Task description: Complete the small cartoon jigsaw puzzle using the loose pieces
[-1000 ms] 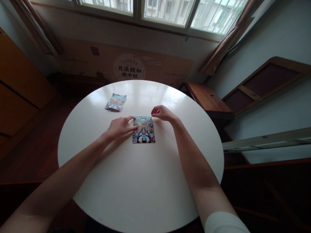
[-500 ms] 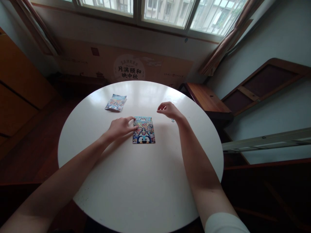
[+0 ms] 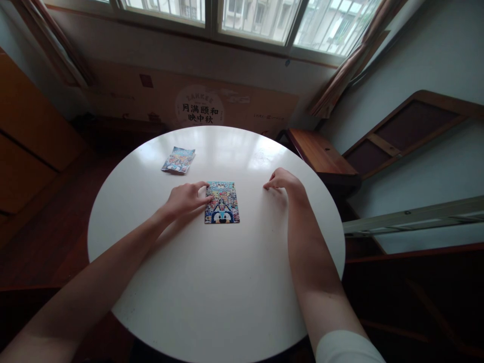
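Observation:
A small, colourful jigsaw puzzle [image 3: 223, 204] with a blue dog-like cartoon face lies flat on the white round table [image 3: 212, 282]. My left hand [image 3: 185, 196] rests at its left side, thumb and index finger spread apart and touching the edge near the upper left. Right of the puzzle, my right hand [image 3: 282, 180] is bent down to the tabletop with its fingertips pinched together. They are at a tiny puzzle piece [image 3: 265, 188], which is mostly hidden under them.
A crinkled picture sheet or packet [image 3: 178, 160] with a similar design lies at the table's back left. Behind the table's right rim stands a wooden bench or stool [image 3: 321, 156]. A window [image 3: 257, 20] and a printed banner [image 3: 242, 103] are beyond the table.
My right hand has moved right and down from beside the puzzle onto the small blue-and-white piece that lay visible on the table. My left hand has stayed at the puzzle's edge.

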